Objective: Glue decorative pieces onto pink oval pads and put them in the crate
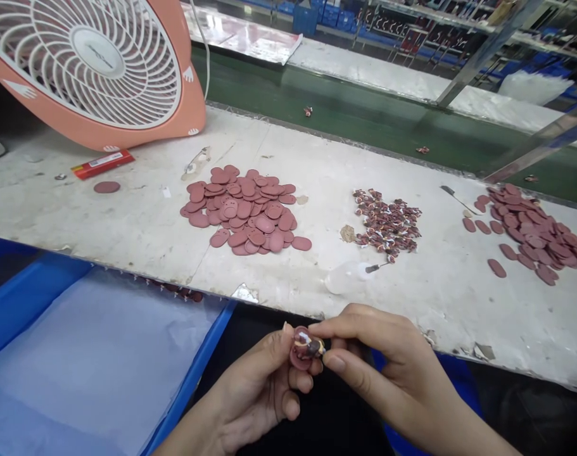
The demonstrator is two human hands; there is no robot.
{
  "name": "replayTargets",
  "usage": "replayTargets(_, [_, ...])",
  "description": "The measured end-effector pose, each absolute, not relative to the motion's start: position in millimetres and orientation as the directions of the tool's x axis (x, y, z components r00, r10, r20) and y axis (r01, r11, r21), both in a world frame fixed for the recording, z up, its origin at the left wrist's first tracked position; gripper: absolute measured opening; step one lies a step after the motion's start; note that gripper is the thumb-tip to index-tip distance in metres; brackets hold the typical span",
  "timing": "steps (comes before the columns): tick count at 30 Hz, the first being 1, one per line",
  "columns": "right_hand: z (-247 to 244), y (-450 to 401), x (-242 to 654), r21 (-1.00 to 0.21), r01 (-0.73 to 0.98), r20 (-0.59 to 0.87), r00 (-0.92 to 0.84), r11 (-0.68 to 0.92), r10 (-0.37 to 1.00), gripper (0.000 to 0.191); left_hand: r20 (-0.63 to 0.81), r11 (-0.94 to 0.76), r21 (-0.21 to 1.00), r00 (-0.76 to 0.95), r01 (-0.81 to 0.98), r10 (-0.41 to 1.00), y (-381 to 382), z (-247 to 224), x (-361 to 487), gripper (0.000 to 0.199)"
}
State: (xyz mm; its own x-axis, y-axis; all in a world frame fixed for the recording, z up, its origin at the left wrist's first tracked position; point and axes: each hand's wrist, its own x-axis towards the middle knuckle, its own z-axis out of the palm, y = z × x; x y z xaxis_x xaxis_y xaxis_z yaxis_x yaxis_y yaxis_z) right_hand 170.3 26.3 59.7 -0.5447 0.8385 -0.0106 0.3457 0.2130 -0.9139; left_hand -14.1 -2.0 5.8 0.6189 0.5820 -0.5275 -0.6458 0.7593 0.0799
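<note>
My left hand (269,380) is closed around the edge of a reddish-brown oval disc (299,362), held in front of the table's near edge. On the disc lies a small painted figurine (308,344) in brown, white and yellow. The thumb and forefinger of my right hand (387,367) pinch the figurine's right side. Beyond my hands, a pile of similar discs (245,209) rests on the white table, with a heap of small figurines (387,221) to its right. Another disc pile (535,231) is at the far right.
An orange fan (193,95) stands at the back left, near a red box (102,164) and a lone disc. A clear bottle (342,278) with a brush tip lies near the figurines. Blue bin (207,354) at lower left; green conveyor (364,120) behind; metal posts at right.
</note>
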Motion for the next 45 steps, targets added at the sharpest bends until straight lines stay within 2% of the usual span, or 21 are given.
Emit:
replayTargets(7, [64,29,172,-0.912,0.308,0.072,-0.528,0.27,0.846,0.028,-0.542,0.745,0.131,0.582,-0.654,0.606,-1,7,-14,0.031])
replayTargets(11, [64,30,170,-0.896,0.297,0.108,-0.576,0.331,0.81,0.023,-0.494,0.717,0.211,0.561,-0.664,0.665,-1,6,-14,0.028])
replayTargets(13, [62,30,166,-0.866,0.297,0.186,-0.555,0.402,0.811,0.021,-0.495,0.708,0.279,0.535,-0.648,0.685,-2,9,-15,0.032])
replayTargets(16, [59,28,158,-0.756,0.349,0.374,-0.464,0.553,0.803,0.022,-0.552,0.605,0.503,0.31,-0.617,0.774,-5,16,-16,0.039])
replayTargets(18, [57,25,152,-0.675,0.391,0.477,-0.417,0.626,0.774,0.024,-0.558,0.498,0.652,0.084,-0.572,0.826,-9,21,-16,0.034])
replayTargets(19, [56,23,149,-0.646,0.401,0.511,-0.405,0.649,0.759,0.025,-0.555,0.465,0.689,0.008,-0.555,0.832,-10,23,-15,0.03])
replayTargets(21, [53,20,144,-0.625,0.402,0.561,-0.364,0.669,0.744,0.027,-0.563,0.455,0.693,-0.025,-0.559,0.826,-13,27,-14,0.028])
replayTargets(23, [51,18,143,-0.646,0.387,0.586,-0.3,0.658,0.753,0.03,-0.581,0.486,0.65,0.03,-0.584,0.814,-14,30,-15,0.031])
replayTargets(28, [45,19,146,-0.752,0.325,0.524,-0.233,0.574,0.819,0.034,-0.712,0.636,0.419,0.2,-0.648,0.673,-13,34,-25,0.044])
replayTargets(30, [43,19,146,-0.807,0.302,0.461,-0.217,0.508,0.861,0.033,-0.697,0.648,0.377,0.259,-0.661,0.669,-14,33,-28,0.042])
replayTargets(34, [43,17,146,-0.93,0.196,0.28,-0.174,0.312,0.944,0.027,-0.587,0.638,0.39,0.355,-0.664,0.727,-15,30,-29,0.038])
replayTargets(37, [44,15,149,-0.992,0.031,0.112,-0.21,0.121,0.971,0.02,-0.542,0.618,0.417,0.363,-0.667,0.758,-14,32,-28,0.035])
replayTargets(41, [46,15,152,-0.973,-0.19,-0.054,-0.351,-0.128,0.935,0.011,-0.527,0.627,0.41,0.389,-0.662,0.756,-11,35,-28,0.031])
replayTargets(43, [46,15,151,-0.979,-0.171,-0.048,-0.331,-0.11,0.942,0.01,-0.485,0.636,0.417,0.433,-0.65,0.76,-12,34,-26,0.028])
replayTargets(45, [45,16,147,-0.998,-0.065,0.022,-0.258,0.006,0.966,0.013,-0.454,0.647,0.455,0.466,-0.612,0.759,-14,32,-23,0.026])
